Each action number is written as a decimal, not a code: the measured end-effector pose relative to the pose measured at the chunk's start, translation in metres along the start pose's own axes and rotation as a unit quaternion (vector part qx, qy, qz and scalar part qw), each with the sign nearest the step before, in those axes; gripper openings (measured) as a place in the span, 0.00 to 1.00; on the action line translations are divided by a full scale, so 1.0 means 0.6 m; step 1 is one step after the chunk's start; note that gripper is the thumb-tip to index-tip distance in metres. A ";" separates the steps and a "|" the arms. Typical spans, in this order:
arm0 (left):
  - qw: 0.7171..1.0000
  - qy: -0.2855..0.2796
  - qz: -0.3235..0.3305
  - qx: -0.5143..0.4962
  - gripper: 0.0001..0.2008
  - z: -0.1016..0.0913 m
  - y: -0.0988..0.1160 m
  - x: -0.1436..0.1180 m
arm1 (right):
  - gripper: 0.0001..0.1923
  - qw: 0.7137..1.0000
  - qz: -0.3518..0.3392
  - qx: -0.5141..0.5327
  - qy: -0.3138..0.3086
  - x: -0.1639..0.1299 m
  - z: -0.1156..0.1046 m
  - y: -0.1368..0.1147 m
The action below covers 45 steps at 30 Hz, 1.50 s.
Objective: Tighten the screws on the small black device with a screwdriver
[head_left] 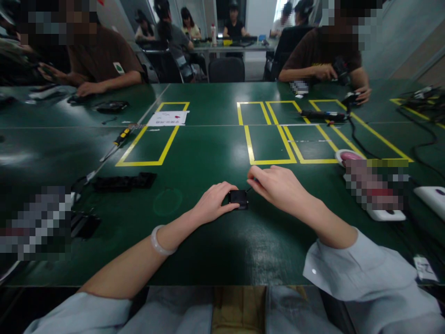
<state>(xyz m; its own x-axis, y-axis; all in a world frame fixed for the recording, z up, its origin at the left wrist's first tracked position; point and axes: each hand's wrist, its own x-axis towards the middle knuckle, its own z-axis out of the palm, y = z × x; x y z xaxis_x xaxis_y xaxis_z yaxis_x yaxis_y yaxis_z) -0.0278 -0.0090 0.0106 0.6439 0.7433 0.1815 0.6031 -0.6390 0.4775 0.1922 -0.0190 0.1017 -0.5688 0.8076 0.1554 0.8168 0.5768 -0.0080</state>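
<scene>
Near the middle of the green table lies a small flat black box (238, 199) with tiny bright spots at its corners. My left hand (216, 200) grips it from the left, the fingers at the far edge and the thumb along the near side. Close to the box's far right corner, my right hand (269, 182) is closed in a pinch. A thin dark rod or wire (249, 189) runs from its fingertips toward that corner. Most of this thin piece is hidden, so its kind and whether it touches the box cannot be made out.
A long black object (121, 182) and a yellow-black screwdriver (122, 136) lie to the left. Yellow tape outlines (273, 162) and a paper sheet (169, 118) are farther off. A black cable (354, 134) runs at the right. Two people sit across the table.
</scene>
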 end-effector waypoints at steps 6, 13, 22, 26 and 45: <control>1.000 0.001 -0.002 -0.003 0.19 -0.003 0.003 0.000 | 0.11 0.999 0.002 0.016 0.029 -0.001 0.001 -0.003; 1.000 -0.002 0.000 -0.001 0.20 -0.001 0.001 -0.001 | 0.13 1.000 0.001 0.025 0.000 -0.002 -0.010 -0.004; 1.000 -0.001 -0.004 0.000 0.19 -0.001 0.002 0.000 | 0.11 1.000 0.001 -0.002 0.010 -0.001 0.002 0.000; 1.000 -0.002 -0.002 -0.002 0.19 -0.002 0.002 0.000 | 0.12 1.000 0.006 0.020 0.023 -0.002 0.002 -0.001; 1.000 0.003 0.003 -0.012 0.19 0.000 -0.001 0.000 | 0.11 0.999 0.010 0.042 0.009 -0.003 -0.005 -0.003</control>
<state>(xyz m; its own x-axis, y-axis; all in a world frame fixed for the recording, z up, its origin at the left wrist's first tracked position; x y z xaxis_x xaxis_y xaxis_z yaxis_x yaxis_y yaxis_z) -0.0280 -0.0085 0.0101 0.6442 0.7408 0.1904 0.5872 -0.6385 0.4976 0.1923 -0.0218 0.1044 -0.5504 0.8170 0.1721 0.8165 0.5698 -0.0931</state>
